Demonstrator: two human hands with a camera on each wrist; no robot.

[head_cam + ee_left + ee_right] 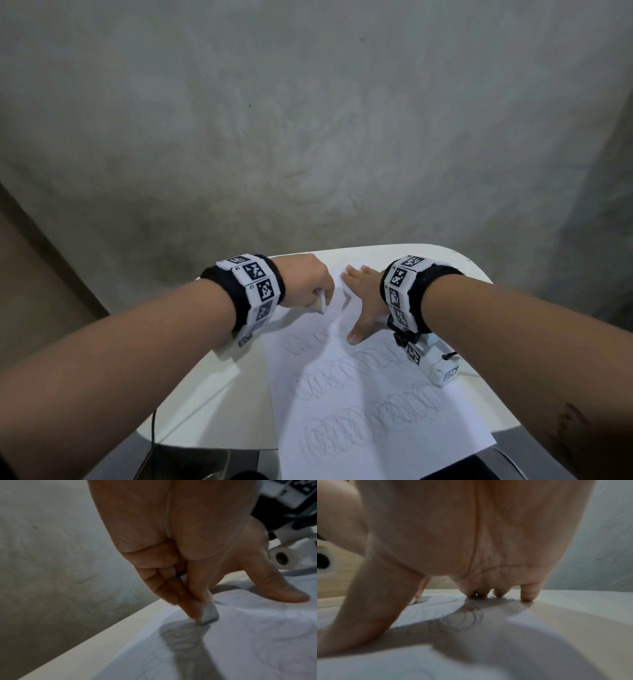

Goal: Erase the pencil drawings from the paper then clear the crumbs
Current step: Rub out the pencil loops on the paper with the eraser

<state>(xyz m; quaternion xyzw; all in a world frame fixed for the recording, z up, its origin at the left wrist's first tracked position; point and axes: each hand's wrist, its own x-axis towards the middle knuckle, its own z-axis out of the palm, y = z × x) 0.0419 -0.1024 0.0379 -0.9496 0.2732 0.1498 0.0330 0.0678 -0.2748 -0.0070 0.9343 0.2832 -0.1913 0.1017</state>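
My left hand (306,281) pinches a white eraser (210,613), its tip pressed to the paper (370,425) just beside my right hand (363,301), which lies flat with fingers spread, pinning the sheet. Rows of pencil loops (363,411) run from my hands back toward me.

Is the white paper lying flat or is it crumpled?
Mostly flat, spread on the white table. The white paper wrinkles only near the open right hand pressing it.

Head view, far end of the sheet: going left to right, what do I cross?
Left hand → eraser in its grip → bare paper → right hand flat on the sheet.
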